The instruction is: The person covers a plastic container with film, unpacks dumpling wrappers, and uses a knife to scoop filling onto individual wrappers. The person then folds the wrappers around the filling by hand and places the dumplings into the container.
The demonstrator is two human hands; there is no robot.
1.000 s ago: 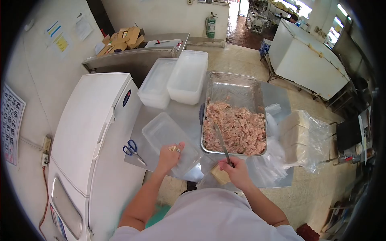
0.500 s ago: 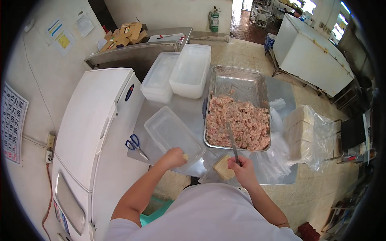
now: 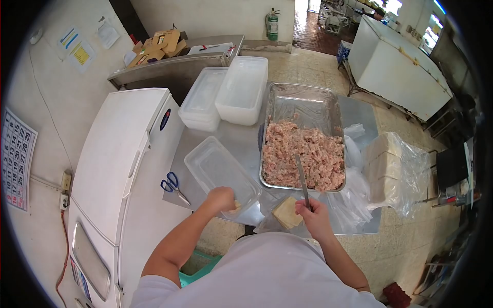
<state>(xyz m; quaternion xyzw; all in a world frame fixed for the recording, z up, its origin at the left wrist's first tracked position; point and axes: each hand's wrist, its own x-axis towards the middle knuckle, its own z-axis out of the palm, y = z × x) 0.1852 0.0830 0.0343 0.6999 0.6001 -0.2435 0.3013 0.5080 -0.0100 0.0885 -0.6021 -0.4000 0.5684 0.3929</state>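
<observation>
My left hand [image 3: 222,199] is closed over the near end of a clear plastic container [image 3: 213,161], with a small pale piece [image 3: 236,206] showing at its fingers. In my right hand [image 3: 314,214] is the handle of a metal knife [image 3: 302,177], its blade pointing up over the meat. A metal tray [image 3: 306,91] holds pinkish minced filling [image 3: 303,154]. Just left of my right hand, a stack of square yellowish wrappers [image 3: 287,212] lies on plastic at the table's near edge.
Blue-handled scissors [image 3: 173,187] lie left of the container. Stacked clear containers [image 3: 242,92] stand behind. Wrapped pale blocks [image 3: 382,167] and plastic bags [image 3: 349,203] are at right. A white freezer [image 3: 120,164] borders the table's left side.
My left hand has turned over and come down at the container's near end. My right hand, still holding the knife, has moved right, off the wrapper stack. The view has shifted slightly.
</observation>
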